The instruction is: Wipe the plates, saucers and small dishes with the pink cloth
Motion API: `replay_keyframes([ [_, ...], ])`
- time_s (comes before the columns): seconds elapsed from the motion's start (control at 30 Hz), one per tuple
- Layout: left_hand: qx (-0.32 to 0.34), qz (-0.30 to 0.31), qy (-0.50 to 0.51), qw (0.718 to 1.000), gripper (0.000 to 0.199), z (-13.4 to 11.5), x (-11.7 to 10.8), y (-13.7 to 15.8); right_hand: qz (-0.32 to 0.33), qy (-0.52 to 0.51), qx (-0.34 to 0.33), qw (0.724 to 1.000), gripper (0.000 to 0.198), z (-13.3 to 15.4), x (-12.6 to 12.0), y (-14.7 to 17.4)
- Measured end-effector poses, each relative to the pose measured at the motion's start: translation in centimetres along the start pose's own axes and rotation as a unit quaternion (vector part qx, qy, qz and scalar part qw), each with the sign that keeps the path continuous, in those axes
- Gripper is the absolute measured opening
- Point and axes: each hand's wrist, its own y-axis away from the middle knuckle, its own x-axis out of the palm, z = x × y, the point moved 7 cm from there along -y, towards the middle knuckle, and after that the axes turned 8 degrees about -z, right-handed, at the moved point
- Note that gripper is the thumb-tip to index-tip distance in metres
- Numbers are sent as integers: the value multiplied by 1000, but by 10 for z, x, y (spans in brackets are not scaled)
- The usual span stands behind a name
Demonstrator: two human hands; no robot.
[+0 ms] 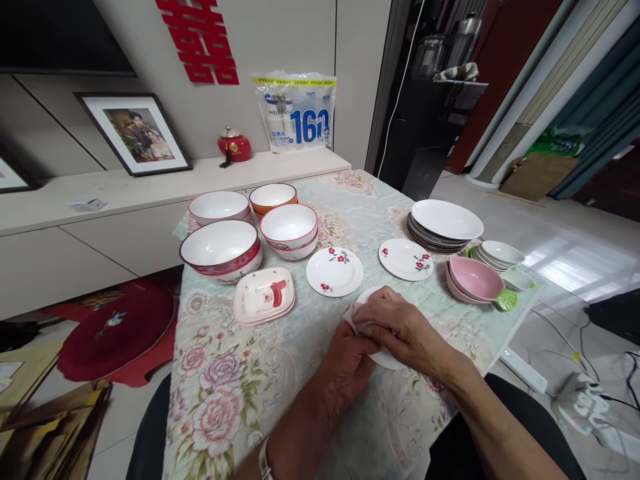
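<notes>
Near the table's front edge, my left hand [350, 357] is closed on the left rim of a small white plate [387, 361]. My right hand [397, 323] lies over the plate, its fingers bent round a thin white cloth [352, 316], which may be a tissue. Most of the plate is hidden beneath both hands. Just beyond them lie a flower-patterned plate [334, 275] and, to its right, a second patterned plate [406, 261]. A rectangular dish with a bear picture [265, 297] is to the left of my hands.
Stacked bowls [220, 245] stand at the table's back left. On the right are a stack of large plates [447, 220], pink leaf-shaped bowls [475, 280] and small white bowls [501, 253]. A cabinet ledge [210, 170] behind holds a framed photo [135, 133], a red jar [235, 145] and a plastic pack [297, 113].
</notes>
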Motion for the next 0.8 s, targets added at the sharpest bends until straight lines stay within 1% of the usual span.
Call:
replay_keyframes([
  [0.03, 0, 1, -4, 1000, 47, 0, 0, 0, -1, 6, 2, 1000, 20, -2, 0, 0],
  [0.1, 0, 7, -10, 1000, 55, 0, 1, 0, -36, 41, 23, 998, 19, -13, -5, 1],
  [0.2, 2, 18, -14, 1000, 70, -1, 3, 1, -107, 108, 86, 985, 21, -39, -15, 6],
  [0.27, 1, 13, -16, 1000, 75, -2, 3, 2, -140, 140, 123, 972, 21, -53, -19, 10],
  [0.3, 1, 8, -17, 1000, 77, -2, 2, 2, -150, 149, 131, 968, 20, -56, -20, 11],
  [0.37, -1, 5, -18, 1000, 78, -2, 2, 2, -156, 149, 120, 969, 21, -52, -17, 11],
  [0.47, -4, 11, -5, 1000, 68, -1, 2, 1, -115, 109, 73, 985, 21, -34, -7, 6],
  [0.6, -17, 28, 60, 998, 42, -3, 4, 0, -42, 44, 26, 998, 18, -11, 1, 2],
  [0.73, -60, 34, 136, 988, 20, -4, 5, 0, 29, -19, 13, 999, 14, -4, -2, 2],
  [0.8, -74, 27, 153, 985, 20, -5, 5, 0, 58, -53, 20, 997, 11, -4, -4, 4],
])
